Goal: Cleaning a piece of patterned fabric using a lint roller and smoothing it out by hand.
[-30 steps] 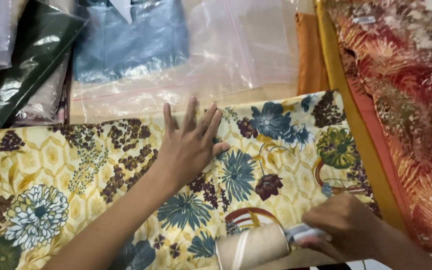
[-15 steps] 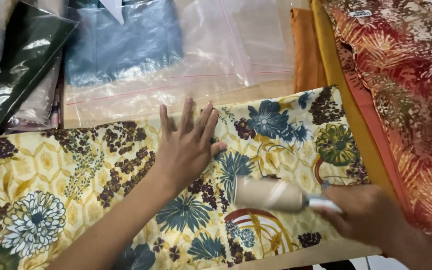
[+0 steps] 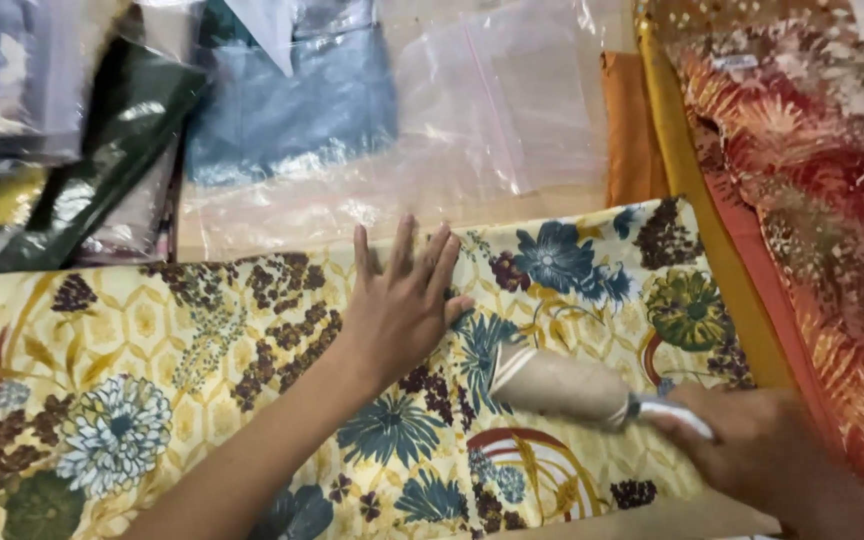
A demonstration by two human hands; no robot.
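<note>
On the table, yellow floral fabric (image 3: pixel 252 370) lies spread flat across the lower half of view, clear plastic bags (image 3: pixel 512 130) with folded garments just beyond it, a red-orange patterned cloth (image 3: pixel 802 220) off to the right. My left hand (image 3: pixel 402 305) is flat on the fabric, fingers spread, palm pressing down near the middle. My right hand (image 3: pixel 752 450) has its grip wrapped around the pale handle of a lint roller (image 3: pixel 567 388); roller head sits on the fabric just right of the left hand, angled toward it, near but not touching the fingers. Doing this well, as I judge it: keep the left palm anchoring the cloth so it doesn't bunch under the roller, roll in straight overlapping passes away from the anchor, light even pressure, head flat to the weave rather than on its edge. Reposition the anchor hand before working a new patch. Watch the front fabric edge by the table rim; it could lift or fold if the sticky sheet drags it.
</note>
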